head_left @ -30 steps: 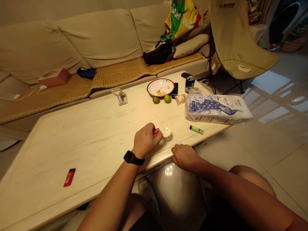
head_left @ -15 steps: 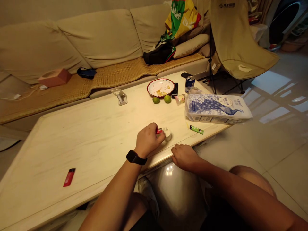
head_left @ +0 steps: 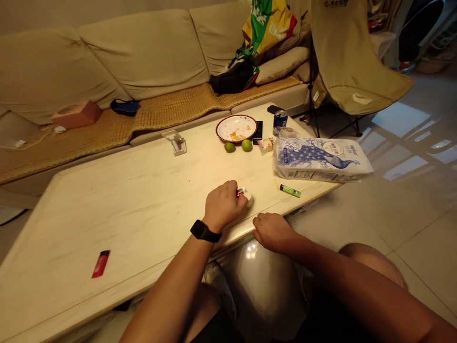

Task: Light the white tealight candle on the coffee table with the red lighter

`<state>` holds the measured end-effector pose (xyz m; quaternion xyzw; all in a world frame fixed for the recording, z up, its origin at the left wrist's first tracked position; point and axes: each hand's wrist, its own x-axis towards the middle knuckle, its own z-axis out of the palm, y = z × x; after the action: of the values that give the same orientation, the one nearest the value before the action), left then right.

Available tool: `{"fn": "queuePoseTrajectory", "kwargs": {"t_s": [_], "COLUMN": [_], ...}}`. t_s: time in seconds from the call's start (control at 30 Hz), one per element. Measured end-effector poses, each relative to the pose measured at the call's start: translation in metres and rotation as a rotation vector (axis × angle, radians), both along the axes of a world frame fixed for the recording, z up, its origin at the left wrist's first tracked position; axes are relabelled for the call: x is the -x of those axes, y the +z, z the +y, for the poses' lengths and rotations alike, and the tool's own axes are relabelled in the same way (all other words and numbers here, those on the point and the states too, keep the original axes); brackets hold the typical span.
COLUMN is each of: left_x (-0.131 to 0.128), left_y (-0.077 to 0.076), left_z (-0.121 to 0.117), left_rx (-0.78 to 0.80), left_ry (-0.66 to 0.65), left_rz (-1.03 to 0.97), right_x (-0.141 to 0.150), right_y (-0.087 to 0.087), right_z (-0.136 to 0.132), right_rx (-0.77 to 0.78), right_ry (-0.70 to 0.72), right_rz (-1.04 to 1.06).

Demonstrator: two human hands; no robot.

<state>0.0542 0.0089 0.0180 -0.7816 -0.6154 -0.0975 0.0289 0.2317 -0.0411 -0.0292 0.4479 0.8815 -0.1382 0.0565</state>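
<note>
My left hand (head_left: 224,206) is shut on a red lighter (head_left: 238,193), and a black smartwatch (head_left: 205,231) sits on that wrist. The lighter's tip is at a small white candle (head_left: 249,199), which my hand and the lighter mostly hide. No flame is clear at this size. My right hand (head_left: 272,232) rests on the front edge of the pale wooden table (head_left: 124,200), fingers loosely curled and holding nothing. A green lighter (head_left: 290,191) lies to its far right.
A second red lighter (head_left: 101,264) lies at the table's left front. At the far end are a food-smeared plate (head_left: 235,128), two limes (head_left: 246,145), a drink can (head_left: 280,119) and a large tissue pack (head_left: 321,159). A beige sofa (head_left: 143,57) runs behind the table.
My left hand and the red lighter have moved right, closer over the candle, and now cover more of it. My right hand has stayed on the table edge.
</note>
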Motion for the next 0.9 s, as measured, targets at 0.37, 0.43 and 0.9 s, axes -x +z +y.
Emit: {"fn": "queuePoseTrajectory", "kwargs": {"t_s": [0.37, 0.43, 0.9], "left_x": [-0.0014, -0.0013, 0.0001], "left_y": [0.0, 0.0001, -0.0003], "left_z": [0.0002, 0.0, -0.0001], "left_rx": [0.021, 0.024, 0.031], "left_ry": [0.009, 0.011, 0.018], "left_rz": [0.002, 0.0, -0.04], "right_x": [-0.0003, -0.0001, 0.0001], "right_y": [-0.0007, -0.0004, 0.002], "right_z": [-0.0004, -0.0001, 0.0], "right_rx": [0.0, 0.005, 0.018], "right_ry": [0.001, 0.002, -0.002], "right_rz": [0.001, -0.007, -0.01]}}
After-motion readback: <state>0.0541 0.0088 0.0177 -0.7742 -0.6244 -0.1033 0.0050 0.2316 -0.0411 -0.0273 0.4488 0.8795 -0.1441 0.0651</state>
